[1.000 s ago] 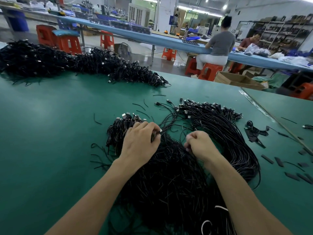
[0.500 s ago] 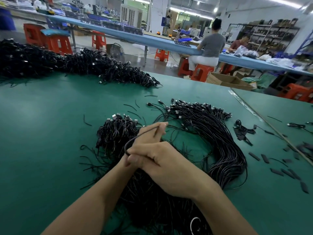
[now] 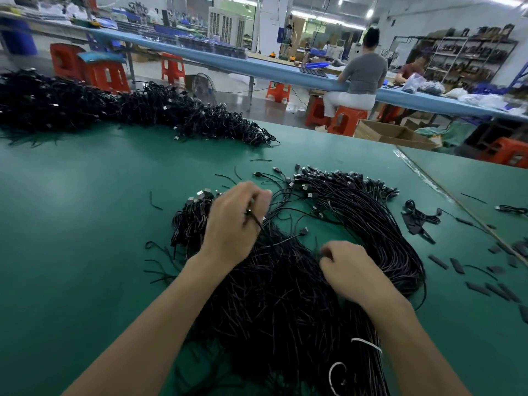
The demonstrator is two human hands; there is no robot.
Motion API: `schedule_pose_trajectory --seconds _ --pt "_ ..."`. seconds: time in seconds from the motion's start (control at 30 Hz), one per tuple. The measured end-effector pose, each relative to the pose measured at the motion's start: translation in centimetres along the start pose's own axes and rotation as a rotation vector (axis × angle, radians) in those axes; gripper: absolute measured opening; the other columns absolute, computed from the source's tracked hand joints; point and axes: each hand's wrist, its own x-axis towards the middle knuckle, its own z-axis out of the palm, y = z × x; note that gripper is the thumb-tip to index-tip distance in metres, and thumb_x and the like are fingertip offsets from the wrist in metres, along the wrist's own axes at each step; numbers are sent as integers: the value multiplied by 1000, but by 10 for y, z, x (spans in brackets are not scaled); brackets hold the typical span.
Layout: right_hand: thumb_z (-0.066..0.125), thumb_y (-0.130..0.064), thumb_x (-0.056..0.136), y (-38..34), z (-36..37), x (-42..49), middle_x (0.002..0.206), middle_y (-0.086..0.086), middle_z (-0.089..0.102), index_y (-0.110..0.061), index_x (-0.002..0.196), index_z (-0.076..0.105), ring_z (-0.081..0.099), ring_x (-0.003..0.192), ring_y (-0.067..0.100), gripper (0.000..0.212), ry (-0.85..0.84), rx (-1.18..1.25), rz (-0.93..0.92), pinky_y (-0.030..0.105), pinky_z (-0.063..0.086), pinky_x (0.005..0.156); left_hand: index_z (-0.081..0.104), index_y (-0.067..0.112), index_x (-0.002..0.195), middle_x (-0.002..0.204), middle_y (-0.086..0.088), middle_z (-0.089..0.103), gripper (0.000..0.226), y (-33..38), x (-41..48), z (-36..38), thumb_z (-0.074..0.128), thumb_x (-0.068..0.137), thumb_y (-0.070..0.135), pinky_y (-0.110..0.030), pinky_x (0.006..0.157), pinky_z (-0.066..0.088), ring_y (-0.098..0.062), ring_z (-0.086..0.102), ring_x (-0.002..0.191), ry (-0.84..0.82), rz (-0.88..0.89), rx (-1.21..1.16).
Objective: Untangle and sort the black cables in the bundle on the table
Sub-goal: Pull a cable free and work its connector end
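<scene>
- Sprawling over the green desk [image 3: 85, 224], the black cable bundle [image 3: 285, 295] is one matted mass.
- Left hand [image 3: 231, 224] fingers pinch a single cable [image 3: 255, 218]; right hand [image 3: 351, 270] fingers curl round bundle strands.
- Black strips [image 3: 457, 265] lie to the right, and a cable heap [image 3: 128, 110] sits far left.
- Strands run away from the person, with the plugs [image 3: 343, 181] at the far end.

Overall: bright, cool, even indoor light.
Source: ceiling lights [image 3: 370, 13] overhead, blown out to white glare along the top edge.
Shadows: soft and faint on the green table [image 3: 85, 238], which carries a pale sheen.
Blur: left hand [image 3: 234, 221] motion-smeared, right hand [image 3: 351, 270] slightly soft.
Dark detail: black cables [image 3: 285, 295] merge into one murky mass.
Distortion: wide-angle bowing of the blue bench [image 3: 285, 73].
Background: shelves [image 3: 468, 58] hazy.
</scene>
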Motion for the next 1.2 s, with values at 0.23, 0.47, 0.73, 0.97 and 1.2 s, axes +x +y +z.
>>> schedule_pose_trajectory --seconds 0.23,0.47,0.73,0.97,1.2 --pt "45 -66 84 -47 -2 -26 84 -4 73 -41 116 57 69 71 7 43 57 686 -213 27 52 67 53 9 107 100 -4 60 16 8 -14 14 47 94 17 -38 78 45 -24 54 88 -430 107 234" --pt "54 -31 101 -32 1 -23 71 -2 68 -14 85 70 60 66 9 28 452 422 -227 23 46 60 59 10 106 107 -3 63 21 -13 -16 25 40 106 17 -34 87 49 -17 57 96 -388 -155 119" --pt "44 -33 103 25 4 -20 62 -4 57 -17 71 57 54 54 16 39 396 -40 122 36 50 65 60 14 77 70 4 63 46 -29 6 29 36 105 42 -18 55 44 -4 53 57 -19 -444 -80" --pt "35 -41 104 1 12 -15 90 6 69 -16 97 66 61 84 15 40 264 523 -101 25 46 75 53 14 89 77 4 55 30 2 0 39 37 104 34 -26 67 43 -15 49 67 -340 78 347" --pt "51 -32 102 -14 13 -10 57 -4 59 -20 77 67 47 50 9 31 469 631 -206 18 31 46 52 25 101 87 16 57 4 3 -10 30 50 99 23 -28 69 44 -6 51 78 -461 -38 116"
